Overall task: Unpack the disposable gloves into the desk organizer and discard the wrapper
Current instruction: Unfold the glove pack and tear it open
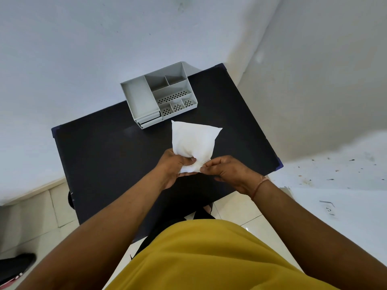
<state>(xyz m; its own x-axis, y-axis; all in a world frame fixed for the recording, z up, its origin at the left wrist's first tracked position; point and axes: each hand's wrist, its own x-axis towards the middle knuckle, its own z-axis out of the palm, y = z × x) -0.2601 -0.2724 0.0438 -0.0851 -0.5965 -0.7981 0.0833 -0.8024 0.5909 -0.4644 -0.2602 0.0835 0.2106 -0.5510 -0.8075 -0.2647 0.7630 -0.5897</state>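
Both hands are working the near end of a white packet (193,143) above the black table (100,155). The left hand (174,167) is gripping the packet's lower left corner, fingers curled around it and the thumb pressing on top, so the plump body is sticking out away from the person, toward the organizer (159,95). Judging by that grip, the left hand is acting as the anchor. The right hand (222,169) is pinching the near edge just beside the left thumb, thumb and forefinger closed narrowly on a small bit of wrapper, the other fingers folded in; this looks like the start of a tear or a pull at the seal. The packet is lying between the two sets of fingers at its near end only; the far two corners are free and pointing up and outward. Whether it is resting on the table or lifted clear cannot be told. The wrapper appears unopened, no gloves showing. The organizer is sitting at the far side of the table, well apart from the hands, its compartments looking empty, open tops facing up, ready to receive the gloves.
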